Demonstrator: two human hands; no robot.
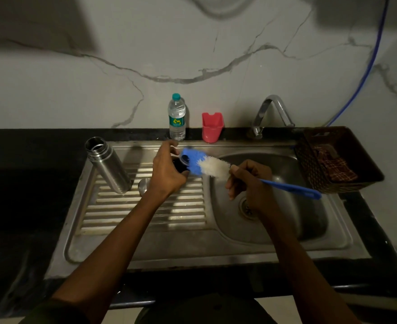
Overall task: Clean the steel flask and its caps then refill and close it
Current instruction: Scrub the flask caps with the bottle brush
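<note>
Left hand (167, 169) curled around a small dark cap (180, 164) over the sink (216, 251), right hand (249, 181) gripping the blue brush (207, 163) poking into it, open steel flask (107, 164) standing beside on the drainer

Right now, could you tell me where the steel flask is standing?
In the head view, the steel flask stands uncapped at the left end of the sink's ribbed drainboard, left of the left hand.

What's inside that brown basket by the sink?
The basket holds a checked cloth. Whatever lies beneath the cloth is covered, and the dim light hides the rest.
</note>
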